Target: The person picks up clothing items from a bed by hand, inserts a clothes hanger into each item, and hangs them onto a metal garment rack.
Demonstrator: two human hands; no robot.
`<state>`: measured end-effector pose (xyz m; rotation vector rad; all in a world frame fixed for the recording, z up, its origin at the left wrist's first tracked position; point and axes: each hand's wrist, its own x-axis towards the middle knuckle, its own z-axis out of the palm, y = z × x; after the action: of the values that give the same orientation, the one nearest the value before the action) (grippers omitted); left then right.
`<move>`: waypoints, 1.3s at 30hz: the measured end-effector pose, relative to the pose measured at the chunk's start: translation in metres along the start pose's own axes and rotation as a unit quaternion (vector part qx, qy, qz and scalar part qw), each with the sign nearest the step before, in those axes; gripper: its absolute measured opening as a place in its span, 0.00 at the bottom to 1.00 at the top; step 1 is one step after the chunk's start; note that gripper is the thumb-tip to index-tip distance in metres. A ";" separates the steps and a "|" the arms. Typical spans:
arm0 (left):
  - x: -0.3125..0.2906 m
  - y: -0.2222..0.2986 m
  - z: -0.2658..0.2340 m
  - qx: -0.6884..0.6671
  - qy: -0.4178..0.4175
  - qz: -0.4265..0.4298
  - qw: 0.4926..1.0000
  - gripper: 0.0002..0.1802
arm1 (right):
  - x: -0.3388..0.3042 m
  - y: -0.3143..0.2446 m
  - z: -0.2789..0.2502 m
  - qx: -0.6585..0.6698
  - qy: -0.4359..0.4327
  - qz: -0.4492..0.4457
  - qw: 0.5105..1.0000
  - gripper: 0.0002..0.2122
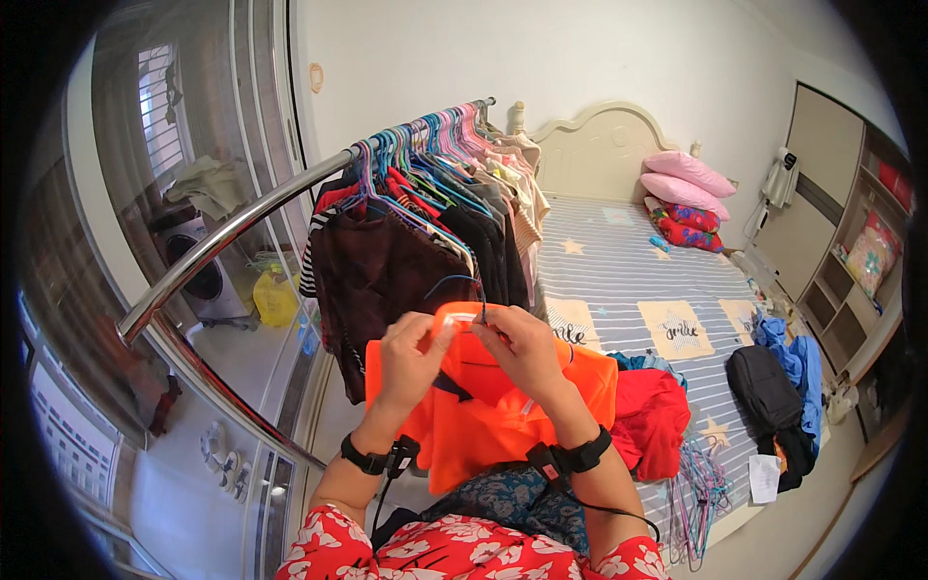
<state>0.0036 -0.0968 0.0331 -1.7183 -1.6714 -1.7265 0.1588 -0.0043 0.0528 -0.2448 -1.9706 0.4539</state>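
Observation:
An orange shirt (493, 411) hangs in front of me, held up at its collar. My left hand (411, 362) pinches the collar on the left side. My right hand (527, 353) grips the collar on the right, together with the thin hook of a blue wire hanger (454, 280) that sticks up above the collar. Both wrists wear black bands with cables. Just beyond my hands runs a chrome clothes rail (242, 217) packed with hung garments (425, 213) on coloured hangers.
A bed (628, 280) with a striped sheet lies to the right, with pink pillows (691, 179), a red garment (652, 416), a black bag (764, 387), blue clothes (793, 358) and loose hangers (701, 483). A washing machine (198, 271) and yellow container (275, 298) sit left behind glass.

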 end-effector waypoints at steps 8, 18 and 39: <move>0.002 -0.008 -0.026 0.113 0.042 0.139 0.983 0.09 | 0.002 0.010 0.010 -0.046 0.024 0.023 0.998 0.05; -0.004 -0.059 -0.056 0.110 -0.041 0.058 0.991 0.18 | 0.012 0.021 0.009 0.113 0.008 0.057 0.992 0.05; 0.023 -0.092 -0.085 0.121 0.160 0.075 0.977 0.07 | 0.010 0.002 0.005 0.003 -0.131 0.105 0.986 0.07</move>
<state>-0.1218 -0.1172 0.0270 -1.3399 -1.4966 -1.5600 0.1499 0.0004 0.0585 -0.4108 -2.2091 0.6553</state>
